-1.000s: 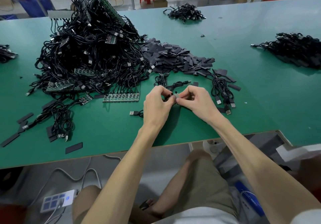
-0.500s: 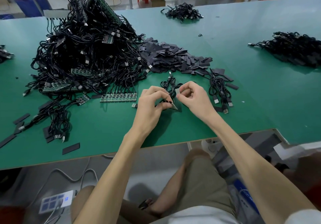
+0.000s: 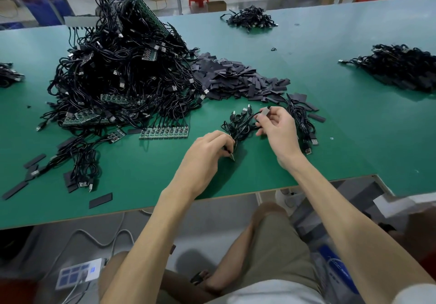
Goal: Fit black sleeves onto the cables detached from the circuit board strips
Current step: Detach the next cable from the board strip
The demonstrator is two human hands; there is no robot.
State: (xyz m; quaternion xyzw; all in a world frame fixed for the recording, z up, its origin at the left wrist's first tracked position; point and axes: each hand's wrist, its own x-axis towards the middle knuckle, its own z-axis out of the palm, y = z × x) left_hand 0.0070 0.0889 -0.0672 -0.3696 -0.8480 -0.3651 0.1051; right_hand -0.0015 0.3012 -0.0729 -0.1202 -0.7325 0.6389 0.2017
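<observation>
Head view. Near 6 o'clock on the green tabletop (image 3: 354, 143), close to its near edge: left hand (image 3: 207, 155), fingers curled, pinching a thin cable end (image 3: 231, 156) pointing toward 4 o'clock.

At 1 o'clock from it, raised: right hand (image 3: 279, 129), thumb and fingertips clamped on a small grey piece (image 3: 265, 111) at a cable's tip; too small to tell sleeve from plug.

Between both hands, resting on the tabletop: a loose bundle of cables (image 3: 238, 126).

At 12 o'clock from the bundle: pile of black sleeves (image 3: 236, 79).

At 9 o'clock, well apart from the left hand: circuit board strip (image 3: 164, 132) with cables attached.

At 10 o'clock: tall heap of cables (image 3: 122, 67) and boards.

At 7 o'clock, by the tabletop edge: one stray sleeve (image 3: 100, 200).
</observation>
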